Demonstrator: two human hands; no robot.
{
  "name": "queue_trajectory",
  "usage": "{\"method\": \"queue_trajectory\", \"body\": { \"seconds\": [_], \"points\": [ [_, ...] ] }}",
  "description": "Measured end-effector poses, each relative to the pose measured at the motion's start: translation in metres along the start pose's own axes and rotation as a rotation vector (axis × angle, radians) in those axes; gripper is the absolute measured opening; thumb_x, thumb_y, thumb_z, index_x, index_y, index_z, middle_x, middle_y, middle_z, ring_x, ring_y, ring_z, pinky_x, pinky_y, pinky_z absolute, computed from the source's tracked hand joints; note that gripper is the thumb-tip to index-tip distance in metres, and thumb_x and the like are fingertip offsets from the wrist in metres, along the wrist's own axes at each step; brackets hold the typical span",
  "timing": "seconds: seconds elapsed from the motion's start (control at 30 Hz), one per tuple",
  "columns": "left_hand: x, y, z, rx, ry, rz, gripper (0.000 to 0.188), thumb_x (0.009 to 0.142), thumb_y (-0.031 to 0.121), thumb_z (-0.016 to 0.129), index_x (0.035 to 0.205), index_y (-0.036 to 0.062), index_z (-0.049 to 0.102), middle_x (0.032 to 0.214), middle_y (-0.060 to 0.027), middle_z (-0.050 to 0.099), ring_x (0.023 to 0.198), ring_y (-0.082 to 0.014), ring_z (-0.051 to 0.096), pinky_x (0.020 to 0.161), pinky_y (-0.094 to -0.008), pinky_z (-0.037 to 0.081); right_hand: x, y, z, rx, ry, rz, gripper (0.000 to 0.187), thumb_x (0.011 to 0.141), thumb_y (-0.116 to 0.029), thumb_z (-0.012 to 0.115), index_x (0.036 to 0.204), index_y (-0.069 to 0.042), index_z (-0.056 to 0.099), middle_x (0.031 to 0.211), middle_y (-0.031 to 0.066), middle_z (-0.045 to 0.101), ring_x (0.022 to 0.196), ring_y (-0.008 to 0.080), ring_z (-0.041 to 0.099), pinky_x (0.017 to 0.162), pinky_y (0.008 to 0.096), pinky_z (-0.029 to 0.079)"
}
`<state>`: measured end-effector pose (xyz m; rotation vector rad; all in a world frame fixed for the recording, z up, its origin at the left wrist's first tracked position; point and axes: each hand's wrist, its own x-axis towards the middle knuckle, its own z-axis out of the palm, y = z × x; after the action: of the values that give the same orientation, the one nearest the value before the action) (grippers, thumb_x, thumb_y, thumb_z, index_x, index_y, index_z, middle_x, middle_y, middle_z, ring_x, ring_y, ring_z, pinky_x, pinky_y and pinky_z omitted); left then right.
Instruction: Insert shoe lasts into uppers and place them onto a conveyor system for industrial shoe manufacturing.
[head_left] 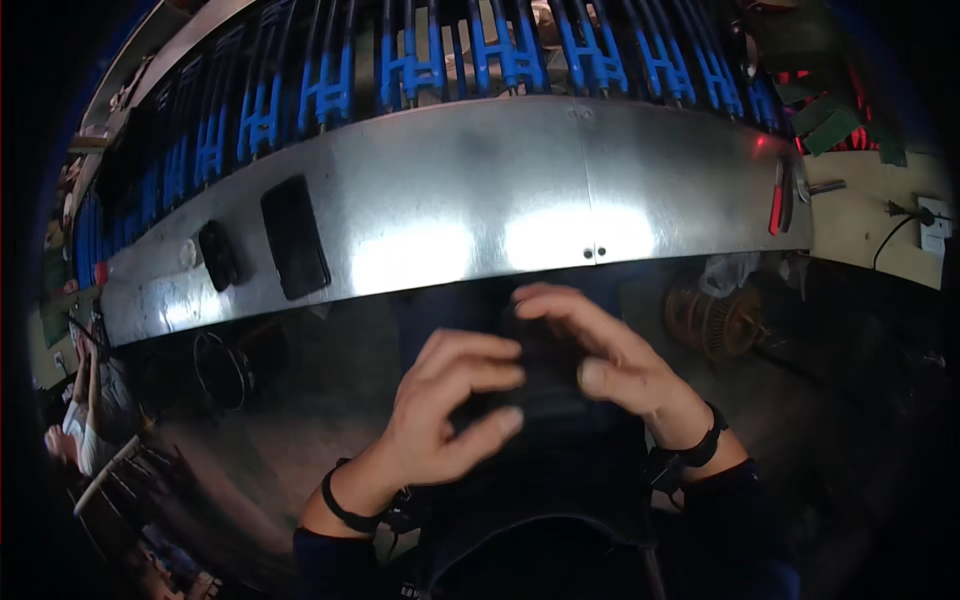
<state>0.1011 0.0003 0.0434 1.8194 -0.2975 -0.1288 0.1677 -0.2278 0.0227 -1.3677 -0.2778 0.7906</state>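
My left hand [450, 400] is raised in front of my body, below the near edge of the metal table [450, 180]. Its fingers are curved and spread, with the thumb apart. Across from it, my right hand [610, 350] is bent the same way, fingers and thumb apart, palm toward the left. The two hands do not touch. Between them it is very dark, and I make out no held thing there. Each wrist wears a black band. On the table, a black smartphone [295, 237] lies left of my hands, beside a small black rounded object [218, 255].
Blue-and-black tubular metal frames [410, 75] line the table's far side. Red-handled pliers [776, 205] lie at its right end. A spoked, coiled reel [715, 315] stands below the table's right part, and a wire hoop [220, 370] below the left. Another person [85, 430] is at far left.
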Motion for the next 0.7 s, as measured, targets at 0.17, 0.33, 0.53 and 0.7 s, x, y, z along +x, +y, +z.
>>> {"method": "queue_trajectory", "body": {
  "seconds": [0.17, 0.33, 0.53, 0.7],
  "points": [
    [-0.059, 0.027, 0.024, -0.187, 0.138, 0.161, 0.087, 0.057, 0.034, 0.096, 0.129, 0.0032, 0.057, 0.139, -0.0204, 0.045, 0.120, -0.0301, 0.050, 0.101, -0.0414, 0.043, -0.051, -0.016, 0.034, -0.099, -0.312, -0.309, 0.044, 0.088, -0.025, 0.070, 0.125, -0.004, 0.062, 0.143, 0.0233, 0.038, 0.129, 0.0363, 0.044, 0.107, 0.0440, 0.037],
    [-0.069, 0.016, 0.061, -0.302, -0.046, 0.170, 0.088, 0.089, 0.056, 0.056, 0.148, -0.0056, 0.037, 0.160, -0.0263, 0.016, 0.146, -0.0379, 0.025, 0.119, -0.0501, 0.020, -0.078, 0.007, 0.058, -0.137, -0.136, -0.477, 0.036, 0.094, -0.032, 0.057, 0.115, -0.004, 0.066, 0.138, 0.0211, 0.041, 0.121, 0.0321, 0.048, 0.104, 0.0432, 0.039],
    [-0.067, 0.097, 0.037, 0.042, 0.095, 0.410, 0.076, 0.100, 0.058, 0.042, 0.141, -0.0053, 0.047, 0.154, -0.0300, 0.029, 0.141, -0.0430, 0.035, 0.115, -0.0526, 0.030, -0.092, -0.051, 0.080, -0.160, -0.103, -0.808, 0.069, 0.098, -0.063, 0.043, 0.116, -0.001, 0.066, 0.135, 0.0255, 0.045, 0.123, 0.0370, 0.050, 0.107, 0.0478, 0.038],
    [-0.093, 0.052, 0.013, 0.325, 0.620, 0.576, 0.064, 0.101, 0.042, 0.055, 0.145, -0.0018, 0.039, 0.145, -0.0267, 0.042, 0.138, -0.0349, 0.043, 0.117, -0.0487, 0.033, -0.091, -0.099, 0.083, -0.040, 0.126, -0.996, 0.063, 0.104, -0.050, 0.040, 0.137, 0.002, 0.049, 0.139, 0.0201, 0.047, 0.133, 0.0309, 0.044, 0.113, 0.0443, 0.031]
  ]
}}
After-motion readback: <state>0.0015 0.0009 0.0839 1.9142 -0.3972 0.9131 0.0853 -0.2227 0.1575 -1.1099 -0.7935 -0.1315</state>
